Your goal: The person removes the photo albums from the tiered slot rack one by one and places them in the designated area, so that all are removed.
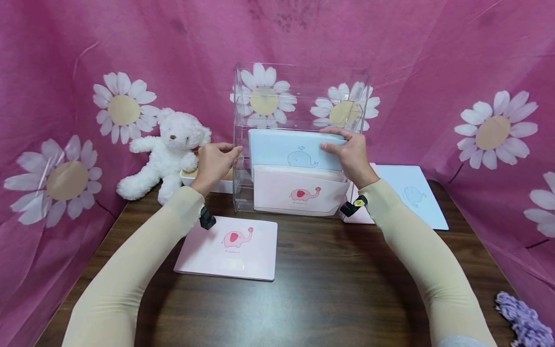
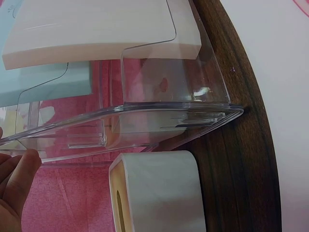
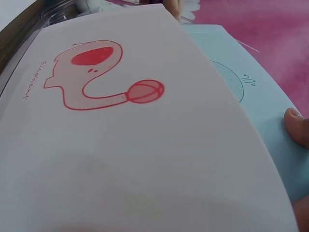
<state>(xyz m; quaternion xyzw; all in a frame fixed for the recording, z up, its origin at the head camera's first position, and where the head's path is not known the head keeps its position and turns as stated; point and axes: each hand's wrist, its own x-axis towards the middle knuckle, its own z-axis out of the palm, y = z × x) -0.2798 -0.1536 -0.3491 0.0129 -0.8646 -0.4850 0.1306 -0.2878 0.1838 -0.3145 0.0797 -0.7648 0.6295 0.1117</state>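
A clear plastic tiered rack (image 1: 299, 91) stands at the table's back, with pink elephant notebooks (image 1: 282, 195) in its front tier. Behind them, one tier up, are blue whale notebooks (image 1: 273, 149). My right hand (image 1: 349, 152) grips the blue ones at their upper right corner, thumb on the front cover and fingers behind. In the right wrist view the thumb (image 3: 297, 126) presses on the blue cover. At the rack's left side, my left hand (image 1: 217, 161) pinches the upright edge between thumb and fingers. Another pink elephant notebook (image 1: 256, 236) lies flat on the table, front left.
A white teddy bear (image 1: 171, 149) sits at the back left beside a white box (image 2: 159, 188) with a slotted tan top. Right of the rack lies a blue whale notebook (image 1: 416, 193) over a pink one (image 1: 357, 212). Purple yarn (image 1: 524, 315) is at the front right edge.
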